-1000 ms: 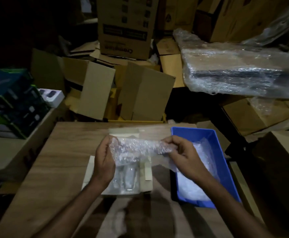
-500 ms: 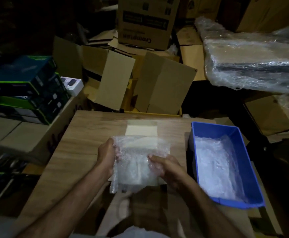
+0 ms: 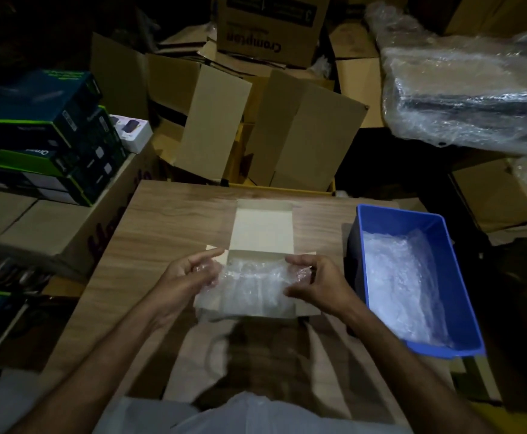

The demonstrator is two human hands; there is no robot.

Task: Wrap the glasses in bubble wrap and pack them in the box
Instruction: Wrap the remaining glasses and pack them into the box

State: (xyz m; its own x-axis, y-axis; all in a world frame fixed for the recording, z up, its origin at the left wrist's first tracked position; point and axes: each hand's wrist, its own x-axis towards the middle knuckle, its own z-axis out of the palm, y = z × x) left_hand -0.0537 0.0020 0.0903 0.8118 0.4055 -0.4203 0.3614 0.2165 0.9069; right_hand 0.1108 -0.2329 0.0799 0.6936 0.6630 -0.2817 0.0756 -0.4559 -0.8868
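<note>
Left hand and right hand each pinch an end of the bubble-wrap bundle in the white box; best press evenly, keeping ends tucked.

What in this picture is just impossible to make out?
- Glasses: head view, the bubble wrap over the box blurs them; their number is unclear.
- Left hand and right hand: their fingers pinch the wrap's ends, fingertips partly veiled by it.
- Blue bin: wrap hides its bottom.
- Plastic-wrapped bundle: cut off by the right edge.
</note>
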